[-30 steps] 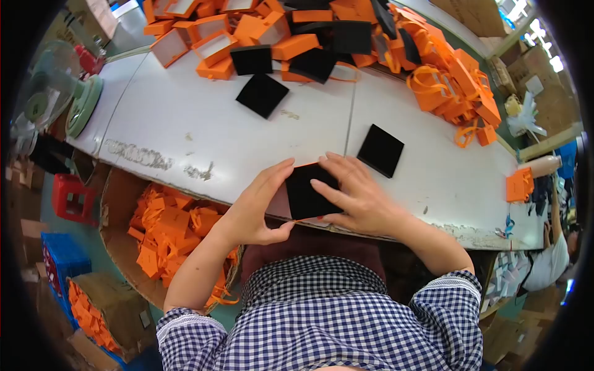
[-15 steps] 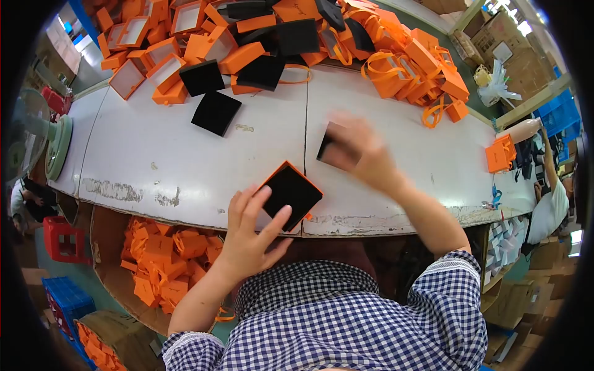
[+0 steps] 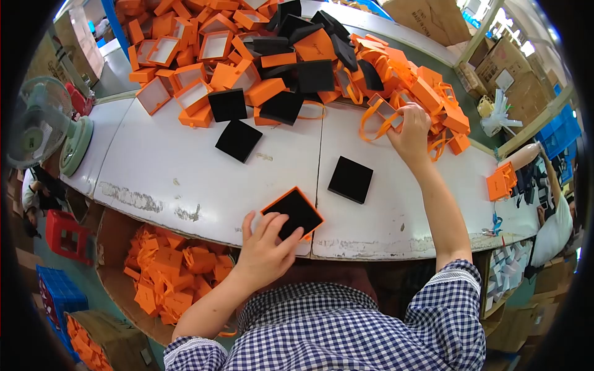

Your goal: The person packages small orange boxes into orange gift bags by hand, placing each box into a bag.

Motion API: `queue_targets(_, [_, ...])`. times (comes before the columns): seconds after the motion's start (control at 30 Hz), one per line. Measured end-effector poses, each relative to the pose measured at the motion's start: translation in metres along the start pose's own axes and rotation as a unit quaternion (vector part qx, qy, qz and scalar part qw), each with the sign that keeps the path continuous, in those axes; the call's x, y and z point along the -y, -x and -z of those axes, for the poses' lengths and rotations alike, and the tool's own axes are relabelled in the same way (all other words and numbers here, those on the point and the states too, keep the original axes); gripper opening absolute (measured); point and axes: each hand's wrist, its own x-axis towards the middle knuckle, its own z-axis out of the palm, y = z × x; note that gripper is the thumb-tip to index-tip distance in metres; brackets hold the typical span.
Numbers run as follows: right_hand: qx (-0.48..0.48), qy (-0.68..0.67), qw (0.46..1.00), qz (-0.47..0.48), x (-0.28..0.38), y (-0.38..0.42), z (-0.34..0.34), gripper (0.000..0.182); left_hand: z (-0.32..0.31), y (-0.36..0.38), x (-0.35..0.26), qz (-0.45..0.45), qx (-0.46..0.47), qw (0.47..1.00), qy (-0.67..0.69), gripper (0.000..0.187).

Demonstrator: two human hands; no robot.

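Note:
My left hand [image 3: 266, 250] rests with spread fingers on an orange-edged box with a black top [image 3: 300, 213] near the table's front edge. At the right side of the pile, my right hand [image 3: 409, 127] has its fingers closed on an orange bag [image 3: 385, 111] with a ribbon handle. A black square pad [image 3: 351, 180] lies flat on the table between the two hands. Another black pad [image 3: 239, 141] lies farther left, in front of the heap of orange boxes [image 3: 216, 44].
A green fan [image 3: 75, 145] stands at the table's left end. Below the front edge is a carton [image 3: 114, 247] of orange pieces [image 3: 170, 260]. An orange bag [image 3: 500, 182] and scissors [image 3: 495, 226] are at the right. A person [image 3: 554, 232] is at the far right.
My right hand has let go of the black pad, which now lies on the table, and has reached up to the orange bags. My left hand stays at the orange-edged box. The view has shifted.

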Motion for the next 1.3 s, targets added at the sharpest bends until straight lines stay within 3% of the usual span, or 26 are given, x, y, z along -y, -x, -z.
queue_targets(0.07, [-0.047, -0.091, 0.994, 0.046, 0.034, -0.014, 0.032, 0.048, 0.009, 0.007, 0.007, 0.032, -0.006, 0.999, 0.001, 0.038])
queue_targets(0.13, [0.004, -0.259, 0.965, 0.048, 0.076, -0.011, 0.052, 0.053, 0.021, 0.005, 0.012, 0.019, -0.008, 1.000, -0.005, 0.023])
queue_targets(0.2, [0.000, -0.278, 0.951, 0.131, 0.124, -0.006, 0.065, 0.055, 0.023, 0.001, 0.017, 0.002, 0.028, 1.000, 0.001, 0.017])
queue_targets(0.33, [0.048, -0.305, 0.928, 0.206, 0.181, 0.013, 0.061, 0.043, 0.032, 0.007, 0.021, 0.011, 0.046, 0.996, -0.082, 0.046])
queue_targets(0.43, [0.120, -0.293, 0.918, 0.239, 0.193, 0.022, 0.060, 0.044, 0.052, 0.020, 0.032, 0.077, 0.062, 0.990, -0.101, 0.046])
queue_targets(0.5, [0.245, -0.346, 0.879, 0.218, 0.188, 0.014, 0.072, 0.054, 0.063, 0.027, 0.037, 0.091, 0.088, 0.986, -0.108, 0.056])
queue_targets(0.53, [0.245, -0.367, 0.880, 0.178, 0.184, 0.006, 0.071, 0.066, 0.075, 0.025, 0.033, 0.102, 0.101, 0.987, -0.074, 0.067])
queue_targets(0.57, [0.274, -0.417, 0.862, 0.090, 0.181, -0.007, 0.074, 0.062, 0.088, 0.021, 0.030, 0.111, 0.112, 0.987, -0.040, 0.078])
queue_targets(0.6, [0.261, -0.401, 0.872, 0.102, 0.176, -0.019, 0.068, 0.057, 0.103, 0.020, 0.033, 0.122, 0.130, 0.984, -0.030, 0.100])
queue_targets(0.63, [0.249, -0.386, 0.881, 0.112, 0.173, -0.030, 0.061, 0.053, 0.111, 0.019, 0.040, 0.125, 0.126, 0.984, -0.009, 0.107])
queue_targets(0.7, [0.303, -0.351, 0.877, 0.121, 0.186, -0.034, 0.054, 0.060, 0.117, 0.014, 0.053, 0.142, 0.162, 0.976, -0.004, 0.114])
queue_targets(0.77, [0.416, -0.333, 0.825, 0.190, 0.202, -0.039, 0.052, 0.084, 0.105, 0.013, 0.070, 0.134, 0.184, 0.974, -0.013, 0.117])
queue_targets(0.8, [0.452, -0.285, 0.814, 0.230, 0.201, -0.041, 0.052, 0.105, 0.099, 0.013, 0.075, 0.123, 0.206, 0.971, 0.016, 0.114])
queue_targets(0.83, [0.451, -0.289, 0.812, 0.234, 0.197, -0.042, 0.053, 0.105, 0.094, 0.015, 0.079, 0.113, 0.229, 0.966, 0.045, 0.112])
queue_targets(0.9, [0.432, -0.276, 0.832, 0.213, 0.189, -0.043, 0.055, 0.112, 0.091, 0.021, 0.079, 0.106, 0.180, 0.976, 0.057, 0.104])
queue_targets(0.97, [0.428, -0.311, 0.828, 0.187, 0.191, -0.040, 0.049, 0.104, 0.091, 0.023, 0.080, 0.108, 0.166, 0.979, 0.058, 0.099])
queue_targets(1.03, [0.406, -0.355, 0.828, 0.155, 0.192, -0.034, 0.037, 0.081, 0.079, 0.029, 0.084, 0.102, 0.161, 0.979, 0.077, 0.096])
queue_targets(1.07, [0.407, -0.353, 0.828, 0.156, 0.196, -0.033, 0.031, 0.081, 0.074, 0.031, 0.084, 0.101, 0.141, 0.982, 0.069, 0.096])
queue_targets(1.13, [0.453, -0.346, 0.821, 0.019, 0.212, -0.033, 0.021, 0.055, 0.072, 0.032, 0.080, 0.096, 0.124, 0.986, 0.061, 0.095])
queue_targets(1.23, [0.415, -0.324, 0.850, 0.017, 0.219, -0.029, 0.013, 0.041, 0.077, 0.023, 0.068, 0.119, 0.096, 0.987, 0.058, 0.095])
queue_targets(1.3, [0.406, -0.322, 0.855, 0.012, 0.223, -0.030, 0.012, 0.034, 0.074, 0.012, 0.056, 0.089, 0.032, 0.995, 0.037, 0.089])
